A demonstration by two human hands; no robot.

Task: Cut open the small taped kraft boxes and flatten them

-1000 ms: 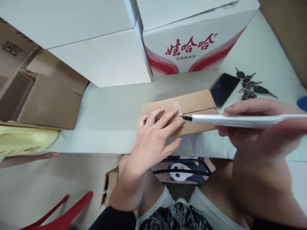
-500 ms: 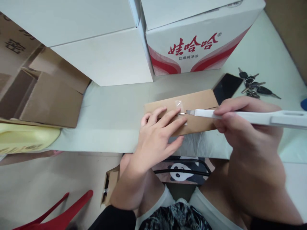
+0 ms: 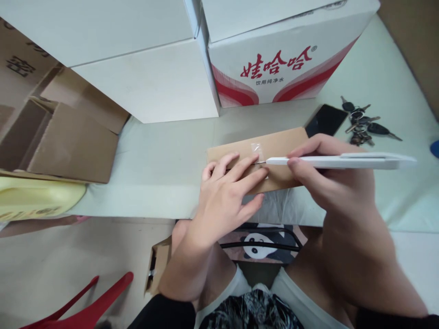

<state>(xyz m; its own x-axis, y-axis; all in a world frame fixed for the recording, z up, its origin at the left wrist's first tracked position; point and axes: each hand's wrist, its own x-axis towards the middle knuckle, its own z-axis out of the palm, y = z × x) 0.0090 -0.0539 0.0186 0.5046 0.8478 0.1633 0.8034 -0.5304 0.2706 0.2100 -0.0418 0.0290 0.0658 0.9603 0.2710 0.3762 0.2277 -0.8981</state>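
Observation:
A small brown cardboard box (image 3: 284, 142) lies near the table's front edge, with a strip of clear tape (image 3: 256, 150) across its top seam. My left hand (image 3: 229, 192) rests flat on the box's left part, fingers spread on either side of the seam. In my right hand (image 3: 329, 178) is a white utility knife (image 3: 315, 161), pinched between thumb and fingers and pointing left. Its blade tip is at the tape on the seam, close to my left fingertips. The knife's body extends to the right beyond my hand.
Behind the box stand white cartons (image 3: 151, 82) and a white carton with red lettering (image 3: 274, 68). A black phone (image 3: 325, 121) and a bunch of keys (image 3: 363, 121) lie to the right. Open cardboard boxes (image 3: 75, 141) and a yellow object (image 3: 37, 194) are at left.
My right hand has moved left with the knife, and the blade has gone to the tape on the seam. The knife has turned in the grip. My left hand stays almost still.

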